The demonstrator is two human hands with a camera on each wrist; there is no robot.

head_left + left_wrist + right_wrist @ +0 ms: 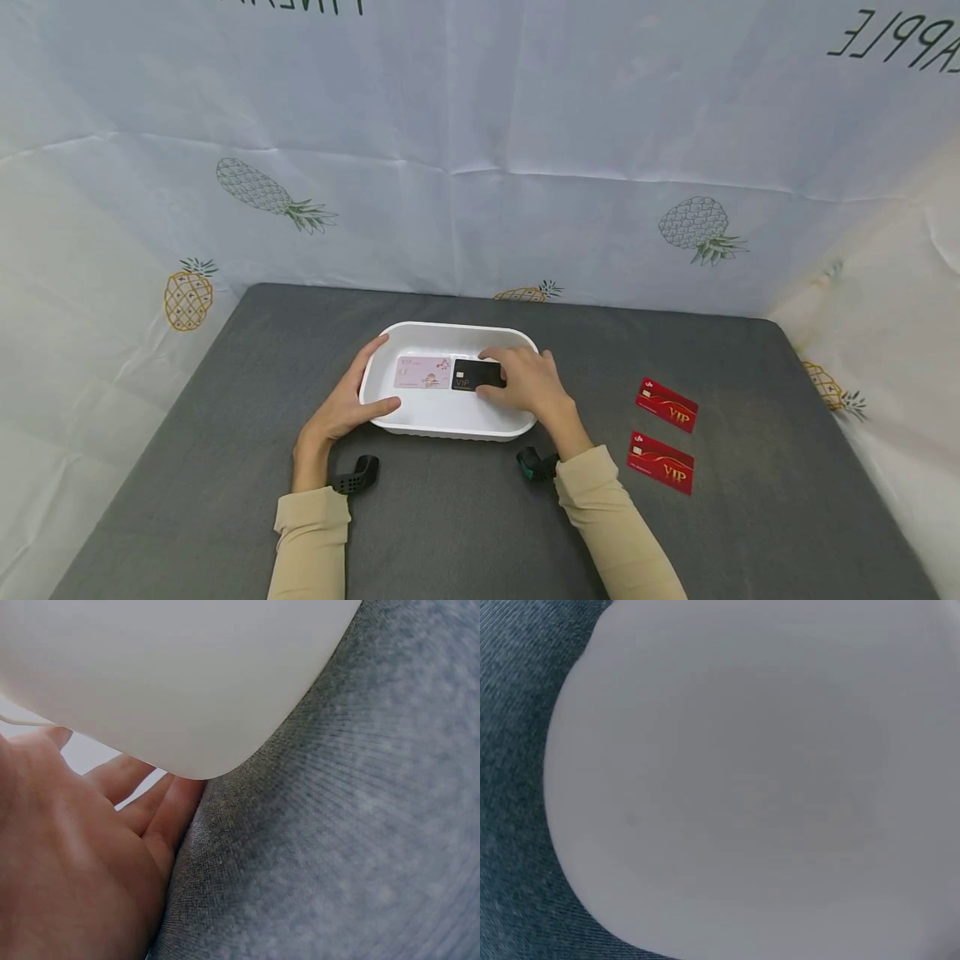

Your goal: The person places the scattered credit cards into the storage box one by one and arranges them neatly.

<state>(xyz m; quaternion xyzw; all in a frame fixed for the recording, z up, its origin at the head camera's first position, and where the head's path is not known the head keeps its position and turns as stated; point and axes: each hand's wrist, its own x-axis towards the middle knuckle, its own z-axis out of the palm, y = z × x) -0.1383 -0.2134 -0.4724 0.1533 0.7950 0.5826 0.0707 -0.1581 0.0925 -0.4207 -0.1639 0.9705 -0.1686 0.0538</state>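
A white plastic tray (450, 425) with rounded corners lies on the grey table. My left hand (347, 406) grips its left end, the thumb over the near rim and the fingers along the outer side. In the left wrist view, the fingers of the left hand (82, 847) reach beside the tray's white wall (187, 690). Inside the tray, a pink VIP card (422, 372) lies flat to the left of a black VIP card (467, 375). My right hand (527, 382) pinches the black card at its right end, hiding that end. Only the tray's wall (742, 780) and cloth show in the right wrist view.
Two red VIP cards, the farther red card (667, 405) and the nearer red card (660, 462), lie on the grey tabletop (750, 517) right of the tray. Behind the table hangs a pale pineapple-print cloth (450, 225). Each wrist wears a black band.
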